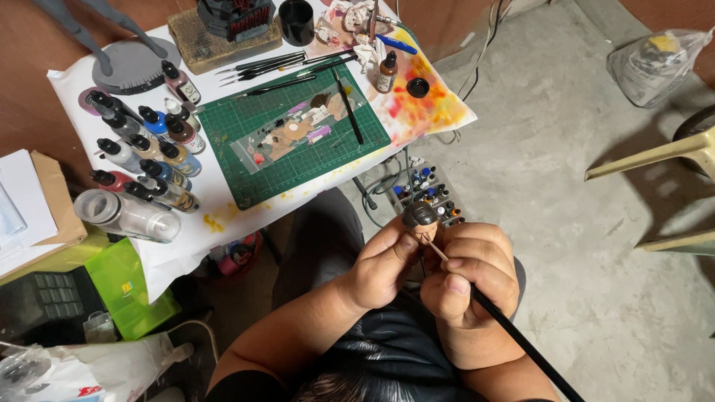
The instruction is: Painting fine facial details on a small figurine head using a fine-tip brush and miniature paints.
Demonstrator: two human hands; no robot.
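Observation:
My left hand [383, 264] pinches a small model head [422, 219] with dark hair and a skin-coloured face, held up in front of my lap. My right hand [469, 279] grips a thin black-handled paintbrush [514, 335], whose tip touches the underside of the model head. Both hands are close together below the table's front edge.
A green cutting mat [298, 149] with a paint-smeared plastic palette lies on the paper-covered table. Several dropper paint bottles [149, 156] crowd the left side, spare brushes [275, 71] lie at the back. A rack of small bottles [432, 193] sits on the floor, a chair [670, 156] stands at right.

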